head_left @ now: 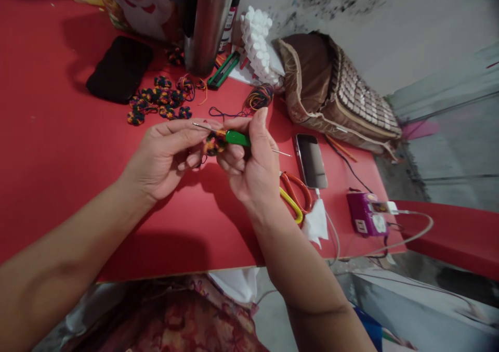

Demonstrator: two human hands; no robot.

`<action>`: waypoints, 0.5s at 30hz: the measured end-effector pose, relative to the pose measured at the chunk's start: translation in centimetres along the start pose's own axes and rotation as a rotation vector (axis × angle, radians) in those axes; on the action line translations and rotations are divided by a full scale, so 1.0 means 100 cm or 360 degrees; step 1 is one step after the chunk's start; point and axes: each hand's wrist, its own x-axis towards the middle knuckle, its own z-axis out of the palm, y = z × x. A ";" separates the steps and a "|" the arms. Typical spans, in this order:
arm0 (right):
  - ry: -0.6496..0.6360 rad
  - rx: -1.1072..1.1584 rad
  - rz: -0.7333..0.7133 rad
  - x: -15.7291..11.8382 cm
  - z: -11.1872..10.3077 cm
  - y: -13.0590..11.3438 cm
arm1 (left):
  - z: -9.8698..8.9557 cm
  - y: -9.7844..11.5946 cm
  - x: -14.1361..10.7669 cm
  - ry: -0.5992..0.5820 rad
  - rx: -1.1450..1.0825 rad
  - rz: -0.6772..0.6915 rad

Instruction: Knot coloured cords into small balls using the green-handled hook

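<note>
In my right hand [253,159] is a crochet hook [237,138] with a green grip, its thin metal tip pointing left. My left hand [167,152] pinches a small crocheted piece [214,145] in orange, dark green and dark purple yarn. The hook's shaft lies against the top of this piece, and both hands meet around it above the red table. Behind them, several finished crocheted flowers [161,97] lie in a cluster. A loose ball of multicoloured yarn [259,97] sits beyond my right hand, a dark strand trailing left from it.
Scissors with red and yellow handles [298,196] and a charging phone [311,160] lie to the right, near a purple power box [366,214]. Behind stand a metal cylinder [208,24], a green cutter [223,71], a black pouch [120,68] and a brown cushion [335,87].
</note>
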 end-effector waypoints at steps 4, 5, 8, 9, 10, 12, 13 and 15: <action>0.0062 -0.0047 0.0076 0.000 -0.001 -0.001 | 0.003 0.000 0.000 0.0008 -0.0008 -0.0054; 0.0070 -0.0062 0.0087 0.000 -0.001 -0.001 | 0.004 0.001 -0.001 0.0009 -0.0016 -0.0059; 0.0092 -0.0085 0.0045 -0.001 -0.002 0.001 | 0.007 0.002 -0.003 0.0012 -0.0018 -0.0043; 0.0105 -0.0087 0.0005 -0.001 -0.001 0.002 | 0.008 0.002 -0.004 0.0013 -0.0016 -0.0037; 0.0128 -0.0098 -0.0042 -0.002 -0.001 0.003 | 0.009 0.003 -0.005 0.0020 -0.0017 -0.0030; 0.0186 -0.0140 -0.0131 -0.003 0.001 0.004 | 0.010 0.004 -0.006 0.0047 -0.0018 -0.0020; 0.0211 -0.0150 -0.0169 -0.004 0.003 0.004 | 0.010 0.004 -0.007 0.0058 -0.0018 -0.0014; 0.0236 -0.0145 -0.0220 -0.005 0.005 0.004 | 0.010 0.004 -0.007 0.0072 -0.0012 0.0014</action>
